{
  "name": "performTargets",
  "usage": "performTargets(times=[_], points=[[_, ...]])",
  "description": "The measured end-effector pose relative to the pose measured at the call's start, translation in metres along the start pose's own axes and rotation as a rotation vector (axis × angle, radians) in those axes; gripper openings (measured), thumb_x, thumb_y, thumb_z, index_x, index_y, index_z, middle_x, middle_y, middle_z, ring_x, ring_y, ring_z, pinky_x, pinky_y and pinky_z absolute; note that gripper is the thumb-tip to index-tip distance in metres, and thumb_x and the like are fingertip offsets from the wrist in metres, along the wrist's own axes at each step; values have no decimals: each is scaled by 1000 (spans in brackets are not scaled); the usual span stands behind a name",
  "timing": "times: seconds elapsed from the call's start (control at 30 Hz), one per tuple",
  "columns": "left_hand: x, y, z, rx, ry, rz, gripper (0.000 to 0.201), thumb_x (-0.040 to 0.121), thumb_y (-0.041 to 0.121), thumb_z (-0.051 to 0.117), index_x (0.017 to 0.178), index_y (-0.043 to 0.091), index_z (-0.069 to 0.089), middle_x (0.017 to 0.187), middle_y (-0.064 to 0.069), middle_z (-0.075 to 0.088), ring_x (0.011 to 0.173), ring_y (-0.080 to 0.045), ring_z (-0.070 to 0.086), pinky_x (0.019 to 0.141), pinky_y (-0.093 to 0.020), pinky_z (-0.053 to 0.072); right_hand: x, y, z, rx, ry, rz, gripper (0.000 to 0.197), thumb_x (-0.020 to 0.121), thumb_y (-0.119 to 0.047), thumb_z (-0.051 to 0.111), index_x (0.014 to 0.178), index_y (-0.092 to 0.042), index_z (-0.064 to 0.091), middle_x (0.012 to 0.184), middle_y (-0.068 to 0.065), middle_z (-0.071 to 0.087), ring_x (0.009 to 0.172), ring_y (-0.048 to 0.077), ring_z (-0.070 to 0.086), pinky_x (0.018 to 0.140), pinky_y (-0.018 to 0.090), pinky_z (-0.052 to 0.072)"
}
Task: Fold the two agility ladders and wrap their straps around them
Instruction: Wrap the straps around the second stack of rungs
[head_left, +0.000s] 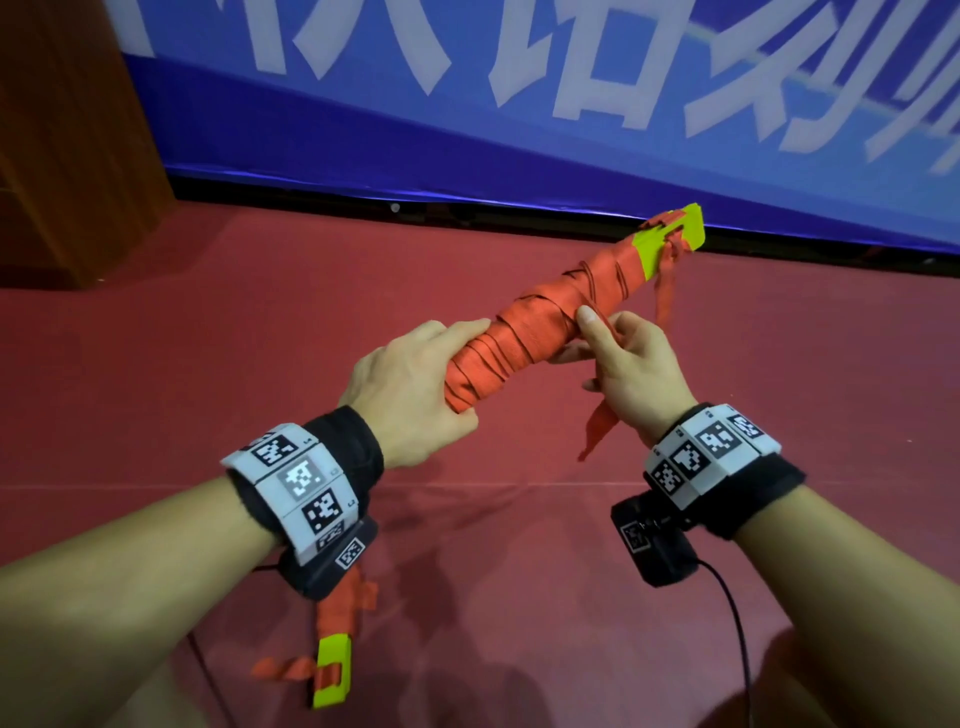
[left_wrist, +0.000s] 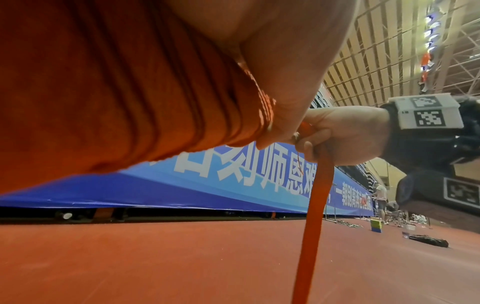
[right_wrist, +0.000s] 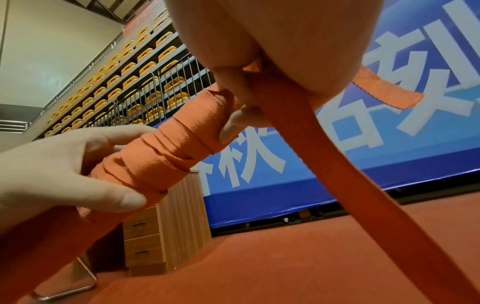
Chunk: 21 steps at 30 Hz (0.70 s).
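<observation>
Nearest, low in the head view under the left wrist, the second ladder (head_left: 332, 670) lies on the red floor (head_left: 519, 597), yellow-green rungs stacked, orange strap ends loose beside it; how fully it is wrapped cannot be told, the wrist hides most of it. Above that, left hand (head_left: 410, 384) is clenched round the near end of the wrapped ladder bundle (head_left: 524, 332), thumb under, fingers over, holding it off the floor and tilted up toward the far right. Right hand (head_left: 623, 364) pinches the free strap tail (head_left: 597, 431) between thumb and fingers right against the bundle's middle; the tail hangs down past the wrist, clear in the right wrist view as a long orange band (right_wrist: 363, 185). Windings cover most of the bundle, uneven and crossing; the far end shows bare yellow-green rungs (head_left: 675, 234) with a short loose strap piece (head_left: 667, 286) dangling. Beyond it, blue banner (head_left: 519, 104) along the wall, wooden cabinet (head_left: 67, 130) far left. Judgement: wrap is late-stage, tail wants tucking or one more turn. Risks: pinch slackens and the last turns spring loose; overlapping coils slide toward the thin near end if the left grip shifts; the dangling end piece snags.
</observation>
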<state>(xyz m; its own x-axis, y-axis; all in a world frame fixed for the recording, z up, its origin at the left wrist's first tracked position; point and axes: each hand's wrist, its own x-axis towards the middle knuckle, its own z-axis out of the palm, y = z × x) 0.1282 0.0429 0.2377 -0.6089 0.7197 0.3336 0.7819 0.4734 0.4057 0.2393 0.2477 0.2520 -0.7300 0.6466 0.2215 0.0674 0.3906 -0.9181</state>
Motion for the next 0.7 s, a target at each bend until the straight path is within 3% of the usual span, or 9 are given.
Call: performTargets(times=[0.23,0.4,0.47,0.57,0.7], points=[[2,-7,3,-111,-8,-13,80,67,39,71,142,46,46,100,12,63,91,-18,63,80,-37,53,3,2,-1,-64,10,-27,30,104,-39,54,92,-11,61,82,-1,78,89,12,74,57,23,54],[1,-9,9,-233,-15,-27,80,59,44,67,137,45,52,101,11,66,91,-16,64,81,-38,54,2,0,-3,-55,7,33,37,101,-45,56,98,-10,66,82,-5,79,86,5,73,58,23,54],[2,-11,12,-281,-23,-27,79,57,46,64,135,45,54,103,11,68,93,-16,66,82,-39,55,2,0,-2,-33,-22,74,43,100,-50,55,106,-9,66,87,-2,79,74,2,71,60,26,55],[2,-14,12,-338,-74,-40,76,57,45,65,132,47,55,99,13,72,89,-14,67,81,-38,55,1,-2,0,39,-56,109,51,101,-50,53,107,-1,65,96,7,79,46,6,50,62,32,57],[3,-16,11,-335,-146,-56,71,59,45,66,130,47,55,93,12,72,84,-13,67,78,-39,56,-3,-3,3,166,-52,167,48,101,-46,56,106,0,66,99,17,77,43,6,41,57,25,54]])
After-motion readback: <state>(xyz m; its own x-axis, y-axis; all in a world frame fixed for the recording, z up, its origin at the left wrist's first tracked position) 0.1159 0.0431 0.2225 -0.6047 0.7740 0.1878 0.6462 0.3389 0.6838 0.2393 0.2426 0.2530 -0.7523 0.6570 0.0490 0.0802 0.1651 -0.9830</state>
